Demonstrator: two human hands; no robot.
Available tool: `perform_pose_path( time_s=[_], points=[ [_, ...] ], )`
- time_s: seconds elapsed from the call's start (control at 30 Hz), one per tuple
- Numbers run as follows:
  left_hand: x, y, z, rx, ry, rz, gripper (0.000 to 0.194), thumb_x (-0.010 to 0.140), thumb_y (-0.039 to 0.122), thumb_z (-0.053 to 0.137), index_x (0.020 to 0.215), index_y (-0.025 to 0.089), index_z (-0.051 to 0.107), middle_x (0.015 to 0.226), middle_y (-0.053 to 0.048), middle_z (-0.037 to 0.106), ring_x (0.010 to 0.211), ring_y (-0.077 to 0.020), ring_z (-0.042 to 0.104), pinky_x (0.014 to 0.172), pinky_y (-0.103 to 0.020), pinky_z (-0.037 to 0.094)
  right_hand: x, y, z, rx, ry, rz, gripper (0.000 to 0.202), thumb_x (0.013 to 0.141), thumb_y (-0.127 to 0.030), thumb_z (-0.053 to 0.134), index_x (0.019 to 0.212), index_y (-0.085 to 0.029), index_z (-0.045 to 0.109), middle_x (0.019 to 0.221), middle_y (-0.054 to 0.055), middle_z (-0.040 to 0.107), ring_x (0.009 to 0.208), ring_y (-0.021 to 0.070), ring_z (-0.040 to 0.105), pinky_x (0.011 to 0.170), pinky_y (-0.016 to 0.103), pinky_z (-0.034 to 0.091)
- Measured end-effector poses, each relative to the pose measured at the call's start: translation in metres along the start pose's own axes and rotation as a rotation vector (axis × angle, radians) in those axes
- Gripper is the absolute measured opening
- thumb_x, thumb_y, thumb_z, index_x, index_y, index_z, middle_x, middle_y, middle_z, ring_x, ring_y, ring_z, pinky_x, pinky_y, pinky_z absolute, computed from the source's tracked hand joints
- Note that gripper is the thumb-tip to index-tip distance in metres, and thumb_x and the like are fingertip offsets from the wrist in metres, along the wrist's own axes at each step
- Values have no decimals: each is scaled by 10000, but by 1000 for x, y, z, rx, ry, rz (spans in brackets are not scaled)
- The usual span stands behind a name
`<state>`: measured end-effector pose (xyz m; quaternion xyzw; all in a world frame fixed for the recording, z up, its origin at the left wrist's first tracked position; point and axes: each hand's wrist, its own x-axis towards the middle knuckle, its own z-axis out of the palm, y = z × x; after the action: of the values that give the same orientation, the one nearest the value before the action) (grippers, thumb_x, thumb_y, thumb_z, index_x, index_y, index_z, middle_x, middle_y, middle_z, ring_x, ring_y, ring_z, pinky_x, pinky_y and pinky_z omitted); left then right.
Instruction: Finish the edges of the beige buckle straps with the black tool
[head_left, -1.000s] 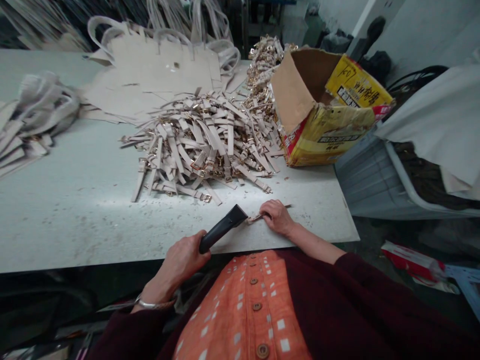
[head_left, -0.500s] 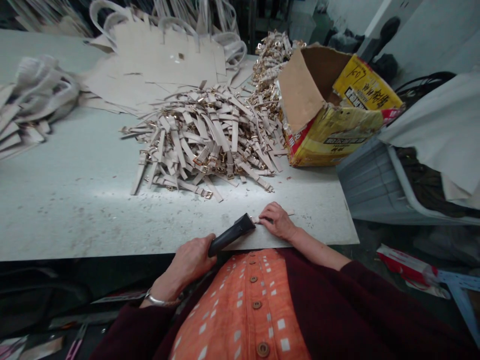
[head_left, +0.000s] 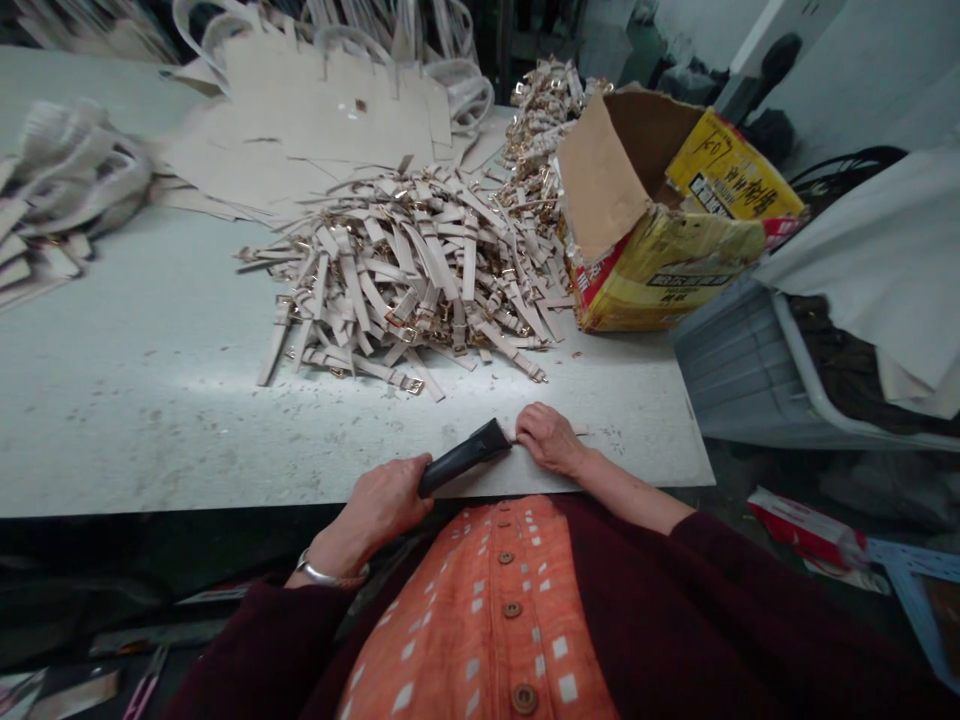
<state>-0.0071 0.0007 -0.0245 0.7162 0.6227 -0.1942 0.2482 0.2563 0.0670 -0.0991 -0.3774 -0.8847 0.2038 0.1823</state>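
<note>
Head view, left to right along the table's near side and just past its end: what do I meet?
Left hand → black handheld tool → right hand → grey plastic bin.

We cannot see the middle of the strap (head_left: 583,431), hidden under the right hand (head_left: 549,438). The left hand (head_left: 390,495) covers the rear of the black tool (head_left: 466,457). The left edge cuts off the pale bundle (head_left: 82,175). We cannot see the bottom inside the cardboard box (head_left: 667,275).
</note>
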Motion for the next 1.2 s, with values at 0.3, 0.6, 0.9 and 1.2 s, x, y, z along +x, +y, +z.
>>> perform_pose_path(
  time_s=[0.3, 0.6, 0.9, 1.2],
  points=[
    [1, 8, 3, -30, 5, 29, 305, 676, 305, 503, 968, 232, 552, 891, -66, 661, 843, -220, 615, 661, -284, 414, 5, -2, 12, 119, 202, 267, 131, 879, -204, 424, 804, -182, 530, 776, 27, 535, 758, 158, 480, 725, 269, 380],
    [-7, -3, 2, -7, -7, -41, 331, 687, 304, 494, 1004, 230, 553, 898, -69, 668, 838, -216, 621, 669, -282, 422, -22, 6, 1, 133, 163, 92, 212, 785, -260, 607, 988, -202, 623, 947, 69, 571, 908, 198, 490, 806, 341, 391],
    [-4, 0, -9, 42, 25, -23, 328, 689, 306, 475, 1000, 230, 550, 859, -64, 668, 802, -216, 626, 637, -273, 410, -19, 12, 7, 180, 165, 77, 188, 758, -191, 616, 944, -189, 639, 895, 56, 614, 858, 187, 506, 790, 335, 393],
    [11, 16, -5, -40, 46, 3, 325, 692, 297, 517, 1002, 211, 569, 886, -71, 674, 795, -188, 619, 657, -248, 409, -18, 18, 1, 216, 90, 35, 184, 805, -256, 595, 975, -202, 639, 884, 60, 617, 856, 190, 512, 780, 337, 393]
  ],
)
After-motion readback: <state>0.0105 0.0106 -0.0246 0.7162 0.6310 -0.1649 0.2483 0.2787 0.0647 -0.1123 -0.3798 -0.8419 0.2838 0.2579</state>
